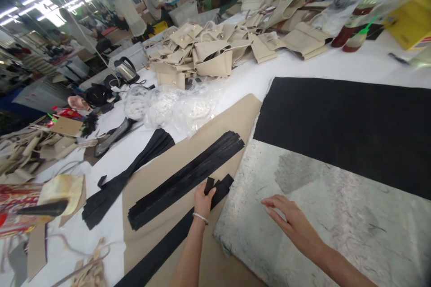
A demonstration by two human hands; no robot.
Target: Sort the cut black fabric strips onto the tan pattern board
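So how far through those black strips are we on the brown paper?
Looks early. One fanned stack of black strips lies on the brown paper. The left hand is pinching the end of one strip at the slab's edge; the right hand rests open on the slab, which looks bare. Another bundle waits to the left.

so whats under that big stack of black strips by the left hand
The stack of black strips lies on a tan sheet, which rests on the white table. The left hand pinches one black strip. What the strips cover is hidden.
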